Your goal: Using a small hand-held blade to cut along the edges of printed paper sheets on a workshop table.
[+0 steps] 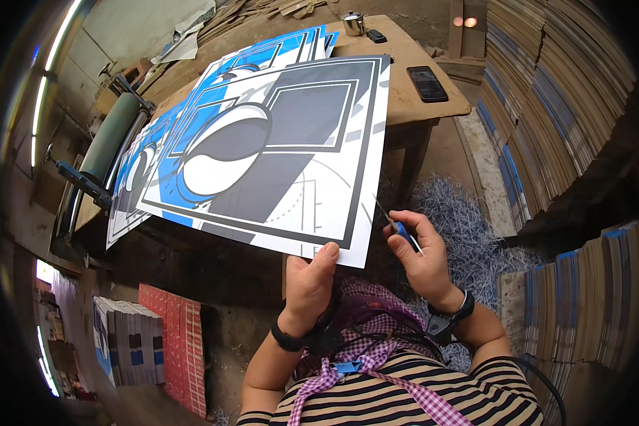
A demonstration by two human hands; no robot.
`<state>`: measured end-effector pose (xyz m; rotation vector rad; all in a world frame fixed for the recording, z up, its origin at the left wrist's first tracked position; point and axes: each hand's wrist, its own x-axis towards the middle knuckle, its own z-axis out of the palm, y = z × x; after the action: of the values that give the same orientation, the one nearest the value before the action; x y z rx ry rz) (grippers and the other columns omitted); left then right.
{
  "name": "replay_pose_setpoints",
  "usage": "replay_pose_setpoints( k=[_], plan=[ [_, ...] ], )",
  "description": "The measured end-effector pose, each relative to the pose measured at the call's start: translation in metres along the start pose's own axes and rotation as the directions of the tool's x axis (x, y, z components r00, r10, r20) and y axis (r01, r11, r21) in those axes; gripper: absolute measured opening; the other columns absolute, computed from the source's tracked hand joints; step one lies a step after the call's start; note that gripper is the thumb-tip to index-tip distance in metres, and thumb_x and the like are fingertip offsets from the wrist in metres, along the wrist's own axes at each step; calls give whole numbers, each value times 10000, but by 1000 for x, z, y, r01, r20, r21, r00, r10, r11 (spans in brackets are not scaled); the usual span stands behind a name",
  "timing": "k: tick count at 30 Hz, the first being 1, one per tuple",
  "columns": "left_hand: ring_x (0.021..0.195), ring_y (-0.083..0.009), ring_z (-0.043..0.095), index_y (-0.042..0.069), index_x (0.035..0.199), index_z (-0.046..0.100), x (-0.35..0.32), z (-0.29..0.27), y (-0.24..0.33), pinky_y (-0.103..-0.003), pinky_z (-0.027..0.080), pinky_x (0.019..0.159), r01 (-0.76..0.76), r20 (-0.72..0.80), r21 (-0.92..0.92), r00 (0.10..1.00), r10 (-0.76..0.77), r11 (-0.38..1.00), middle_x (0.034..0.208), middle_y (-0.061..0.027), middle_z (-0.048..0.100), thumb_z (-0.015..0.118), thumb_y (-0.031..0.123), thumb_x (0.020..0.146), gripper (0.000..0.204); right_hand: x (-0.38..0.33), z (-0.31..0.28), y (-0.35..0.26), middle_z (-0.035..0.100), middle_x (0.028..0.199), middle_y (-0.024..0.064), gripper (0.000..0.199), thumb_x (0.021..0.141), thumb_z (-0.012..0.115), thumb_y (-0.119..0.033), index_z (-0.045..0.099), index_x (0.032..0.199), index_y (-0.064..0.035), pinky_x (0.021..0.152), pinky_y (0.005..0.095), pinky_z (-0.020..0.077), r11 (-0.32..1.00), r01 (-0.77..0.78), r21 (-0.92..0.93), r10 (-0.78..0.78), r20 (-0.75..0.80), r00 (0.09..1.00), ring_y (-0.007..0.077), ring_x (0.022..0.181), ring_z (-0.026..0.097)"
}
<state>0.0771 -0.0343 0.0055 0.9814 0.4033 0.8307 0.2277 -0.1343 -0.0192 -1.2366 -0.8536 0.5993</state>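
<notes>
Shapes in blue, grey, black and white cover the large printed sheet (271, 162): an outlined oval split between white and grey sits left of its middle, a dark grey framed panel fills its upper right, and a thick black line runs inside the white margin. Thin grey linework shows near its lower right corner.

The sheet lies tilted over a pile of similar sheets (232, 51) on the table (405, 53), its near right corner jutting past the table toward the person. Its near edge slopes down to the right, and its right edge runs away toward the far end; foreshortening hides which side is longer.

At that near edge, close to the corner, the left hand (309, 290) presses its thumb on the printed face; its other fingers are out of sight beneath. Beside the right edge, the right hand (423, 254) pinches a small blue-handled tool (403, 232) between thumb and bent forefinger. The tool's thin dark end points up and left, right by the sheet's edge; whether it touches, I cannot tell. Farther right on the table rests a dark phone (427, 84).
</notes>
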Motion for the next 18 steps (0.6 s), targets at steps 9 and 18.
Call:
replay_pose_setpoints(
  k=[9,18],
  plan=[
    [991,-165,562,-48,1143,518,0,-2,-9,-304,422,900,-47,14,-63,999,47,997,1085,-100,580,590,61,856,315,-10,16,4,585,893,26,359,787,727,-146,560,1073,-8,731,222,441,999,-46,-12,45,-34,998,80,809,536],
    [996,-166,558,-44,1150,513,-1,-8,-13,-306,417,901,-52,37,-35,998,53,998,1095,-101,576,584,61,850,326,-10,15,4,571,930,19,329,804,685,-63,530,1087,0,774,211,432,995,-71,-75,70,-9,997,69,852,526]
  ],
)
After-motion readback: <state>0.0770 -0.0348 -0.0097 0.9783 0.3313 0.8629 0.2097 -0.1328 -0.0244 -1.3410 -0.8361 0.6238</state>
